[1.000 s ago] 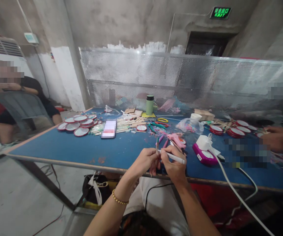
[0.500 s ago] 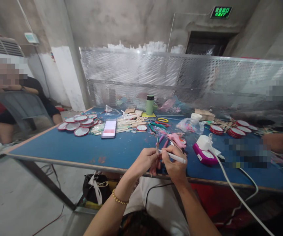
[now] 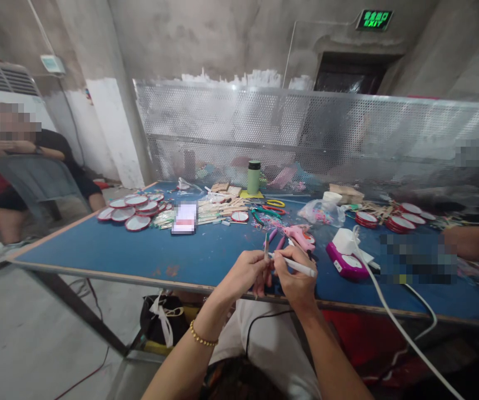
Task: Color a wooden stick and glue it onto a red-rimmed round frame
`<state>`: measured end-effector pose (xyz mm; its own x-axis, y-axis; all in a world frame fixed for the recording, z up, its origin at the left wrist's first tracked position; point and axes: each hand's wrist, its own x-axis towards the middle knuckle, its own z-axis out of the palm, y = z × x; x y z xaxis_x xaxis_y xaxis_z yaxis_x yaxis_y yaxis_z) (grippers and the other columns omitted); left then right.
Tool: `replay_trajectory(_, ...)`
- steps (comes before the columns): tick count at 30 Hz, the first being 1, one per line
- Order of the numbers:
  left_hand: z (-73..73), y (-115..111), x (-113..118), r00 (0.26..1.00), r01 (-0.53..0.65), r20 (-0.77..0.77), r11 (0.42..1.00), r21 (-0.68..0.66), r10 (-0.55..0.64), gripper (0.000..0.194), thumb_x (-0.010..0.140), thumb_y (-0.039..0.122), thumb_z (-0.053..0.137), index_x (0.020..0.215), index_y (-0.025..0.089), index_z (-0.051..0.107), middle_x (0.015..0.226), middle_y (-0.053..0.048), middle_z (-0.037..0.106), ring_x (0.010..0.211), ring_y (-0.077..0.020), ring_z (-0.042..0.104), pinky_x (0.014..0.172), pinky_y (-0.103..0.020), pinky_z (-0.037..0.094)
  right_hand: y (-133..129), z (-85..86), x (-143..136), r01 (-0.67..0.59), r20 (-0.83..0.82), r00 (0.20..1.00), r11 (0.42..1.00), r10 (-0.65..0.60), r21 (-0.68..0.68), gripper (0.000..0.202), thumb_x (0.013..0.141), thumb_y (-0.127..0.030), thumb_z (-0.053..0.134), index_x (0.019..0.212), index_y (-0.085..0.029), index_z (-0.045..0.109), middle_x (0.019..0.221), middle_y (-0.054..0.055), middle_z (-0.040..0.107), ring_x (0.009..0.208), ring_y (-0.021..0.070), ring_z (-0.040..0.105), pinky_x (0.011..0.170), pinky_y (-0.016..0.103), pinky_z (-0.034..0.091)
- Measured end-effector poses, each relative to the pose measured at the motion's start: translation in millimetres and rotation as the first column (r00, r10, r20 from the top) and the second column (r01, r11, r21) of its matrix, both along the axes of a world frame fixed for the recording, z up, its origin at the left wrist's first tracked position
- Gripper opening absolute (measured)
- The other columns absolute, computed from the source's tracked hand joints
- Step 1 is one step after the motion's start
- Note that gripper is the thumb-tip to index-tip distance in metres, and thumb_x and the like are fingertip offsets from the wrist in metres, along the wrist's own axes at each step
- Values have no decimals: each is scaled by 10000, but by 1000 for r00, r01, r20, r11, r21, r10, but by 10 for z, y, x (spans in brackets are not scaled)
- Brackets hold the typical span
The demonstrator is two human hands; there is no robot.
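Observation:
Near the table's front edge, my left hand [image 3: 253, 270] pinches a thin wooden stick [image 3: 267, 247] with a green tip, held upright. My right hand [image 3: 298, 280] is closed around a white marker pen [image 3: 300, 268], gripped as for writing, its tip against or very near the stick. Just beyond my hands lie a pink glue gun [image 3: 300, 238] and purple-handled pliers [image 3: 280, 243]. Farther back are teal-handled pliers [image 3: 264, 215] and a small round white disc [image 3: 240, 217] with a red rim.
Red-rimmed discs [image 3: 137, 223] are piled at the left, beside a phone [image 3: 185, 218] and many wooden sticks [image 3: 218, 210]. A green bottle [image 3: 254, 179] stands behind. At the right, a purple power strip [image 3: 343, 262] trails a white cable [image 3: 383, 303]. Another person's arm [image 3: 475, 243] reaches in.
Both hands, the stick and the marker stay almost exactly where they were. The seated person at the left has shifted their head slightly.

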<state>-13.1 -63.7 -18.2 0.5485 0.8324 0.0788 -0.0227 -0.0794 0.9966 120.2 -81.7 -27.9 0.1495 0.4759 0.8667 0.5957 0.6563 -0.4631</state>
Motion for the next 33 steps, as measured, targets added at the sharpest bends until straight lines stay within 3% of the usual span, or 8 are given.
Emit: replay_trajectory(33, -6, 9, 9, 1000, -1, 12, 1000, -25, 1, 454, 822, 578, 540, 633, 166, 512, 453, 15, 528, 317, -100, 469, 331, -201, 317, -6, -15, 3, -25, -21, 999, 999, 24, -48, 200, 857, -200, 550, 662, -200, 592, 540, -41, 578, 451, 99, 513, 470, 223, 415)
